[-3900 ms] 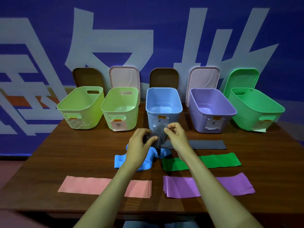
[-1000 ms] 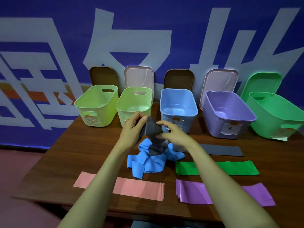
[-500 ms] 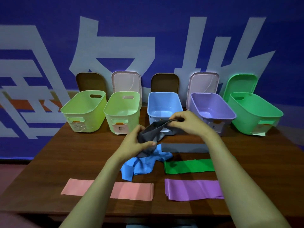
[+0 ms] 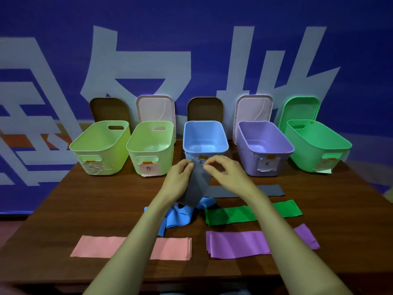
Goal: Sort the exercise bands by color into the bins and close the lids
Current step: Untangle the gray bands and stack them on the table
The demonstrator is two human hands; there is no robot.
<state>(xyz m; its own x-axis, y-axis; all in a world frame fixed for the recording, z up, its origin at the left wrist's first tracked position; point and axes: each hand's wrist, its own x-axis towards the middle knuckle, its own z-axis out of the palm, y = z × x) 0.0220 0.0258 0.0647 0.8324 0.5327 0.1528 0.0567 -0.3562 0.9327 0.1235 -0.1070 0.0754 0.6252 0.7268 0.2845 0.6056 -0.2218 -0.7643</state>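
Sorting barely begun: a limp grey rubber band (image 4: 196,185) is pinched by fingers of the left hand (image 4: 178,179) and right hand (image 4: 226,174) above the centre of the wooden desk (image 4: 85,199); no band is seen in the plastic bins (image 4: 205,149), and the lids (image 4: 204,109) are left off.

Left hand (image 4: 178,180), right hand (image 4: 225,173), forearms (image 4: 274,231) bare.

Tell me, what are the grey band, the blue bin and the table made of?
The grey band: probably thin rubber or latex, matte; it droops limp and creased where the left hand and right hand pinch it.
The blue bin: moulded plastic, smooth with a faint sheen, thin stiff walls and rounded rim.
The table: dark wood grain shows, though it could be veneer or laminate.
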